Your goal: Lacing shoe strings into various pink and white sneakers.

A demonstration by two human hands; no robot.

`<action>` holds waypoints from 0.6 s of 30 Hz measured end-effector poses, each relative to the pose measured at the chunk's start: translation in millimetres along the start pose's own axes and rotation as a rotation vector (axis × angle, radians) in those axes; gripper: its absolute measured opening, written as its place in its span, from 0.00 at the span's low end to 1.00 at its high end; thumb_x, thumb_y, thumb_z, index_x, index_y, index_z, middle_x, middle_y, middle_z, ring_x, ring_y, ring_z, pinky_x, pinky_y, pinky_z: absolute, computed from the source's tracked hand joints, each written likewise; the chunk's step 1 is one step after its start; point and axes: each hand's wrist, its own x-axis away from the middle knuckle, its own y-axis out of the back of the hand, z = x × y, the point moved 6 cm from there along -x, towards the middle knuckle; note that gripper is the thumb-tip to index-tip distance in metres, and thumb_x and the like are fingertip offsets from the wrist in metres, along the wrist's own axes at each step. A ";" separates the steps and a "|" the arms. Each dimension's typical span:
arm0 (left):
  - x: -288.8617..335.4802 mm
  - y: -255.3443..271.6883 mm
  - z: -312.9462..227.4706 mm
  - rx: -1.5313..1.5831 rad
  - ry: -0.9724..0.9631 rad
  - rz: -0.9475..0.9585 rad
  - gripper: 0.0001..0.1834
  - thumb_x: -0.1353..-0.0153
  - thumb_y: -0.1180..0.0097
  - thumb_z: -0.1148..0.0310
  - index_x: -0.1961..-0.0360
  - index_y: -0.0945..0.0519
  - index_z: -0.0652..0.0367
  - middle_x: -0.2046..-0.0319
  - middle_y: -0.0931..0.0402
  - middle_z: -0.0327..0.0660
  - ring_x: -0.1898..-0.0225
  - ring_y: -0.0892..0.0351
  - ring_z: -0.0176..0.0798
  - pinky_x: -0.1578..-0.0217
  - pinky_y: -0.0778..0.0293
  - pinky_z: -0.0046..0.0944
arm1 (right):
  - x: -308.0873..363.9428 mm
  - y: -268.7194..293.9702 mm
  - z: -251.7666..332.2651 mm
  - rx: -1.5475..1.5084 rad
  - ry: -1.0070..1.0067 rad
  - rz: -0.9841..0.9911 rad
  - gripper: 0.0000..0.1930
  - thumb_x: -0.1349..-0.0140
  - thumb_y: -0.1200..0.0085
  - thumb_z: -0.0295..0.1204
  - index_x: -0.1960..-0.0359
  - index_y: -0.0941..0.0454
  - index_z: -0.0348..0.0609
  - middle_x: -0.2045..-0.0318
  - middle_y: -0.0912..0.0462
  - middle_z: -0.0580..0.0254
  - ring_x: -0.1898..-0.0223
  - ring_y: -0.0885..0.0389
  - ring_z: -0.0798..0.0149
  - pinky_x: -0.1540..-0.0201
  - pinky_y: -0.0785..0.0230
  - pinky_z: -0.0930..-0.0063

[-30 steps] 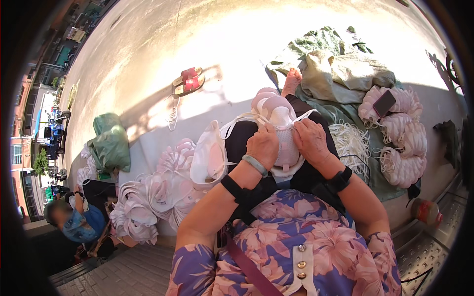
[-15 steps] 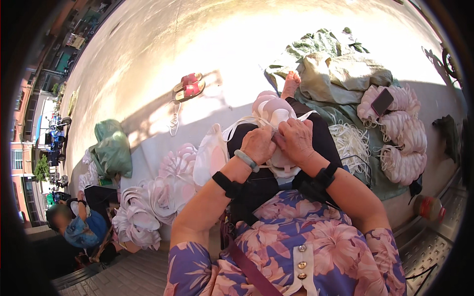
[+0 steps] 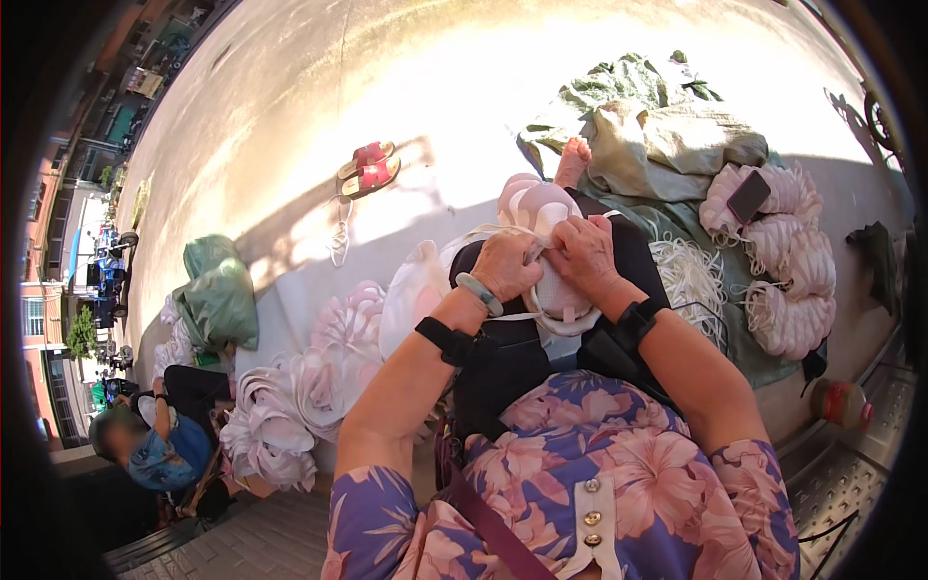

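Observation:
On my lap lies a pale pink and white mesh piece (image 3: 561,295) that looks like a shoe upper. Beyond it, similar rounded pieces (image 3: 536,205) sit nested over my knees. My left hand (image 3: 506,265) is closed in a pinch on a white lace (image 3: 486,230) at the upper's edge. Close beside it, my right hand (image 3: 583,259) is closed on the upper, its fingertips almost touching the left ones. My fingers partly hide where lace and upper meet. To the left, a loose pale upper (image 3: 411,300) leans by my thigh.
Stacked pale uppers (image 3: 280,416) lie at left, more bundles (image 3: 793,256) at right with a phone (image 3: 748,197) on top. White laces (image 3: 688,280) are heaped by my right leg. Red sandals (image 3: 369,169), a green sack (image 3: 220,290) and a jar (image 3: 839,403) stand around. Another person (image 3: 159,449) sits at left.
The upper on my lap has turned, and more of its mesh shows. My right hand has shifted slightly up and my left hand slightly right. The nested pieces tilt a little differently.

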 end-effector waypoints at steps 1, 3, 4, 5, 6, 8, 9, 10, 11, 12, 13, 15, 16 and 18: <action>1.4 -1.1 0.3 0.045 0.016 0.020 0.11 0.61 0.48 0.69 0.75 0.26 0.64 0.82 0.30 0.50 0.78 0.28 0.51 0.75 0.32 0.41 | 0.6 2.1 1.4 -0.012 0.017 -0.028 0.09 0.57 0.42 0.29 0.78 0.32 0.51 0.79 0.29 0.65 0.73 0.27 0.59 0.61 0.45 0.65; 3.2 -1.9 1.2 0.044 -0.012 0.003 0.11 0.61 0.48 0.70 0.73 0.25 0.63 0.82 0.30 0.49 0.79 0.27 0.48 0.75 0.31 0.39 | 2.5 2.3 1.3 -0.024 0.013 -0.032 0.09 0.56 0.42 0.29 0.78 0.32 0.51 0.79 0.29 0.65 0.72 0.27 0.59 0.60 0.45 0.65; 4.0 -1.6 0.6 0.044 -0.043 -0.013 0.12 0.60 0.48 0.70 0.71 0.24 0.63 0.82 0.29 0.49 0.80 0.26 0.46 0.75 0.31 0.38 | 3.8 3.0 1.2 -0.033 0.008 -0.038 0.09 0.56 0.43 0.29 0.77 0.32 0.50 0.79 0.29 0.65 0.72 0.27 0.58 0.60 0.44 0.64; 4.9 -1.7 1.4 0.044 -0.039 -0.015 0.12 0.60 0.48 0.70 0.71 0.24 0.63 0.82 0.29 0.49 0.80 0.26 0.46 0.75 0.31 0.38 | 4.5 4.0 2.7 -0.035 0.010 -0.034 0.09 0.56 0.43 0.29 0.77 0.32 0.50 0.79 0.29 0.65 0.72 0.27 0.58 0.60 0.44 0.64; 5.8 -2.5 3.0 0.081 -0.023 -0.004 0.13 0.60 0.48 0.70 0.70 0.23 0.62 0.81 0.28 0.48 0.79 0.25 0.43 0.74 0.30 0.37 | 5.7 6.1 6.9 -0.015 0.058 -0.043 0.08 0.55 0.43 0.29 0.78 0.32 0.50 0.79 0.29 0.65 0.71 0.27 0.59 0.60 0.44 0.63; 7.3 -2.3 5.0 0.120 -0.006 0.002 0.13 0.60 0.48 0.71 0.69 0.22 0.62 0.81 0.27 0.47 0.79 0.24 0.41 0.74 0.29 0.35 | 7.4 8.7 13.5 0.006 0.111 -0.049 0.08 0.55 0.43 0.29 0.78 0.32 0.49 0.79 0.30 0.65 0.71 0.27 0.59 0.59 0.43 0.63; 7.7 -1.8 5.9 0.169 0.003 0.005 0.14 0.60 0.48 0.71 0.68 0.22 0.61 0.81 0.26 0.46 0.79 0.24 0.39 0.73 0.29 0.34 | 8.4 9.8 19.0 0.071 0.173 -0.056 0.06 0.54 0.44 0.29 0.78 0.31 0.49 0.79 0.31 0.65 0.71 0.27 0.60 0.58 0.43 0.61; 8.0 -1.3 6.8 0.218 0.011 0.009 0.14 0.59 0.48 0.71 0.68 0.21 0.60 0.80 0.25 0.45 0.78 0.23 0.37 0.72 0.28 0.33 | 9.4 10.6 24.3 0.136 0.235 -0.063 0.05 0.54 0.46 0.28 0.79 0.31 0.50 0.79 0.31 0.66 0.71 0.27 0.62 0.58 0.43 0.60; 7.8 -1.0 7.8 0.221 0.012 0.002 0.14 0.59 0.48 0.71 0.68 0.21 0.60 0.80 0.25 0.45 0.78 0.23 0.37 0.72 0.28 0.33 | 9.2 12.1 26.0 0.136 0.241 -0.059 0.05 0.54 0.46 0.28 0.79 0.31 0.50 0.79 0.31 0.66 0.71 0.27 0.62 0.58 0.43 0.60; 7.5 -1.6 10.1 0.237 0.037 0.010 0.14 0.59 0.48 0.71 0.68 0.20 0.60 0.80 0.24 0.45 0.78 0.23 0.36 0.72 0.28 0.32 | 9.8 11.4 30.6 0.215 0.302 -0.035 0.04 0.53 0.48 0.28 0.80 0.30 0.50 0.80 0.32 0.67 0.71 0.27 0.63 0.57 0.43 0.60; 7.5 -2.2 12.3 0.253 0.061 0.018 0.14 0.59 0.48 0.71 0.68 0.20 0.60 0.80 0.23 0.44 0.78 0.22 0.34 0.72 0.27 0.31 | 10.7 10.5 35.1 0.294 0.364 -0.010 0.03 0.53 0.49 0.28 0.80 0.30 0.51 0.80 0.32 0.68 0.71 0.27 0.64 0.57 0.43 0.59; 8.6 0.2 11.5 0.280 0.087 0.018 0.14 0.58 0.48 0.72 0.67 0.20 0.60 0.80 0.22 0.43 0.78 0.23 0.32 0.72 0.27 0.30 | 9.8 10.9 41.2 0.340 0.374 0.041 0.03 0.52 0.50 0.28 0.80 0.30 0.51 0.80 0.32 0.68 0.71 0.27 0.64 0.57 0.43 0.60; 9.3 1.0 11.4 0.304 0.112 0.023 0.14 0.58 0.49 0.72 0.67 0.19 0.60 0.80 0.22 0.43 0.78 0.23 0.30 0.72 0.27 0.30 | 9.7 8.2 44.0 0.384 0.380 0.089 0.03 0.52 0.52 0.28 0.80 0.29 0.51 0.79 0.32 0.68 0.71 0.27 0.65 0.56 0.43 0.60; 10.7 0.8 13.3 0.319 0.114 0.008 0.14 0.57 0.47 0.71 0.67 0.19 0.60 0.80 0.22 0.42 0.78 0.23 0.29 0.73 0.27 0.29 | 11.4 4.6 48.6 0.403 0.372 0.086 0.02 0.53 0.51 0.27 0.80 0.29 0.51 0.80 0.31 0.68 0.72 0.27 0.65 0.57 0.44 0.62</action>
